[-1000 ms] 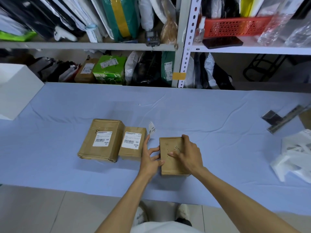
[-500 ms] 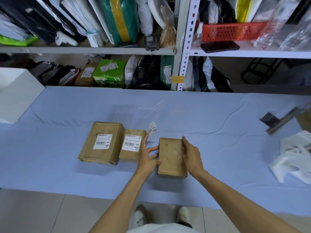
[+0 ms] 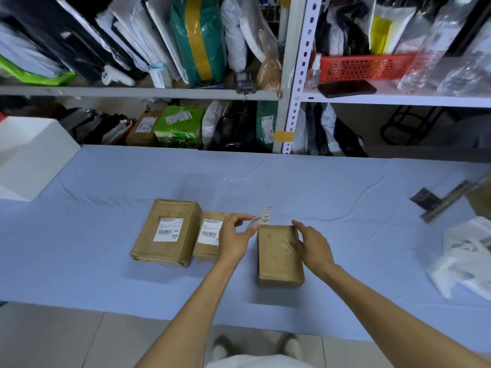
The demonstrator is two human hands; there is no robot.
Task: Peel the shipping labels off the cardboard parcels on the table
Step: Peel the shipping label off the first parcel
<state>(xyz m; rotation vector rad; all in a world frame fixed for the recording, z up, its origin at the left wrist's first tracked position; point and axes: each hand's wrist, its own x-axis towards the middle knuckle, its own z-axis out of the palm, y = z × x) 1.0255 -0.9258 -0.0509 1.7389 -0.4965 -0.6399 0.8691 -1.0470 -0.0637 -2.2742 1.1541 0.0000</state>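
Where the table's near edge cuts across, two bare forearms reach up from the bottom over the blue cloth table (image 3: pixel 79 261). The bare parcel (image 3: pixel 279 264) lies flat on the cloth right of centre, its top face plain brown and scuffed. The right hand (image 3: pixel 312 247) sits at its right edge, fingers loose and spread, curled round nothing, thumb on the top face. The left hand (image 3: pixel 232 240) is just left of that parcel, thumb and forefinger pinching the lower end of the peeled label (image 3: pixel 263 219). The label stands up over the parcel's far left corner; cannot tell if it touches the box. Behind the left hand lies the middle parcel (image 3: pixel 204 252), second label (image 3: pixel 208 231) stuck on top, partly hidden by the hand. Just beside it on the left, apparently touching, is the large parcel (image 3: pixel 170 251) with the third label (image 3: pixel 168 229) on top. At the right edge are white plastic bags (image 3: pixel 467 261), and farther back a metal bracket (image 3: pixel 446 200). Far left is a white box (image 3: pixel 29 155). Behind the table, shelving (image 3: pixel 297 75) holds a green box (image 3: pixel 180 126), red basket (image 3: pixel 366 66) and black phone (image 3: pixel 345 88).
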